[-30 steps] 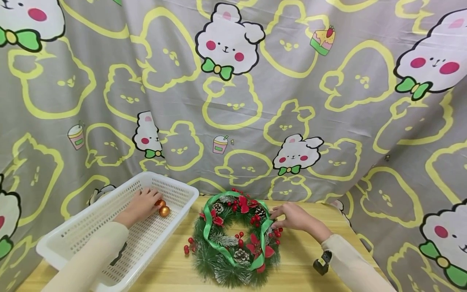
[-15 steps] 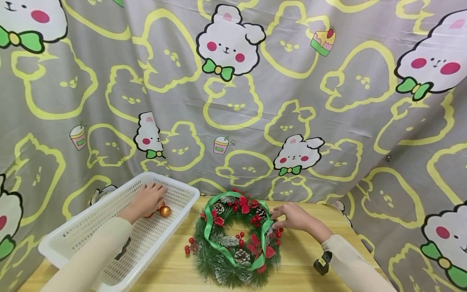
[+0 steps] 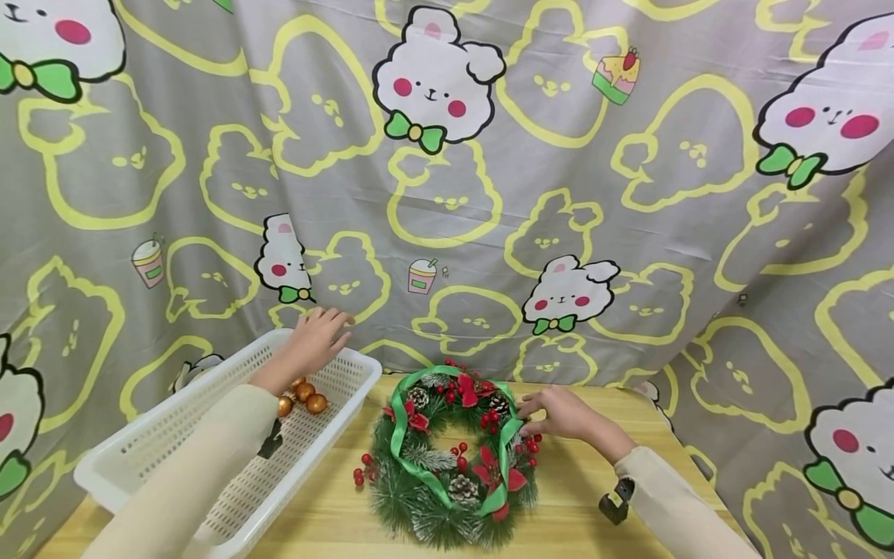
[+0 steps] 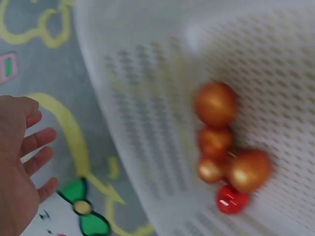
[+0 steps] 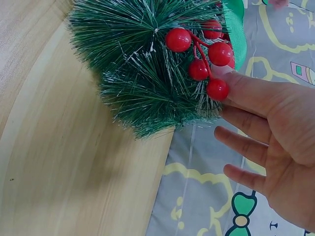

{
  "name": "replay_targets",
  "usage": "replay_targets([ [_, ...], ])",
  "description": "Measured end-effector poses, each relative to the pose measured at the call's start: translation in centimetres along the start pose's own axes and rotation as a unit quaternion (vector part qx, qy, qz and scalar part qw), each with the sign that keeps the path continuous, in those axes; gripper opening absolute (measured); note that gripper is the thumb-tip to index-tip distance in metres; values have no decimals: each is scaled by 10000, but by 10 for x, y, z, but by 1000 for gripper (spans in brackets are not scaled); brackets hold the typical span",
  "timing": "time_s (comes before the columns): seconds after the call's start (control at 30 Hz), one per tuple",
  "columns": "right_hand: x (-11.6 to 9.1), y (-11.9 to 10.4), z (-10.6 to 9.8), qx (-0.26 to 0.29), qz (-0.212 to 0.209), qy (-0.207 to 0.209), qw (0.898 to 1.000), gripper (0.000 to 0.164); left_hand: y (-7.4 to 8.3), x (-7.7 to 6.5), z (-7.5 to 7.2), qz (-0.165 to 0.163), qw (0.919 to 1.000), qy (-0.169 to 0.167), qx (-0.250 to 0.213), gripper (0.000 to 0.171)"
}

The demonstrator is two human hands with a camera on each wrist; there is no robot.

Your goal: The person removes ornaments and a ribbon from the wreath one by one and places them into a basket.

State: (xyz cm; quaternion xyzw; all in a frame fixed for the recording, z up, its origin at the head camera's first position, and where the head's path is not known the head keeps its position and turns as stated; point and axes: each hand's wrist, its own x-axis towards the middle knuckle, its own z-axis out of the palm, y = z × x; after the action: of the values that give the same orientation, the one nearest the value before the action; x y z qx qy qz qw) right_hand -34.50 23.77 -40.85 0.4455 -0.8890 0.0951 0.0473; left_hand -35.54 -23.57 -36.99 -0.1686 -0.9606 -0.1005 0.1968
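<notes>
My left hand (image 3: 317, 340) is raised over the far end of the white plastic basket (image 3: 363, 365), with loose fingers and nothing in them. Below it, several shiny copper-orange balls (image 3: 317, 404) lie clustered in the basket; a smaller red ball (image 4: 232, 199) shows beside them in the left wrist view. On the table lies a green Christmas wreath (image 3: 408, 520) with pinecones, red flowers and red berries (image 5: 198, 69). A green ribbon (image 3: 426, 483) loops over it. My right hand (image 3: 564, 413) pinches the wreath's right edge between thumb and forefinger, its other fingers spread apart.
The wooden table (image 3: 594, 508) carries the basket at left and the wreath in the middle. A grey curtain (image 3: 454, 202) with cartoon prints hangs close behind the table and along its right side. A black strap device (image 3: 618, 501) sits at my right wrist.
My left hand has lifted from among the balls and moved up and right, over the basket's far rim. More of the orange balls are uncovered. The right hand and the wreath stay put.
</notes>
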Motion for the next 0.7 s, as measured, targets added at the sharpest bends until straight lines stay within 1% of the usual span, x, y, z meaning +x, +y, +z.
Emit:
replay_targets([
  [0.1,0,0,-1,5,-15,8,10000,27,16,12,-4,-43,9989,-69,-467,33],
  [0.2,0,0,-1,66,52,-20,10000,28,35,22,-4,-6,9958,-149,-902,35],
  [0.33,0,0,-2,64,72,-29,9999,27,60,32,0,159,9915,-356,-1241,38],
  [0.43,0,1,-1,16,44,-9,10000,26,75,40,8,355,9891,-522,-1330,37],
  [0.53,-1,2,0,-23,25,8,10000,26,89,47,20,547,9871,-607,-1376,36],
  [0.7,0,2,1,-43,8,18,10000,26,112,51,42,748,9829,-727,-1519,31],
])
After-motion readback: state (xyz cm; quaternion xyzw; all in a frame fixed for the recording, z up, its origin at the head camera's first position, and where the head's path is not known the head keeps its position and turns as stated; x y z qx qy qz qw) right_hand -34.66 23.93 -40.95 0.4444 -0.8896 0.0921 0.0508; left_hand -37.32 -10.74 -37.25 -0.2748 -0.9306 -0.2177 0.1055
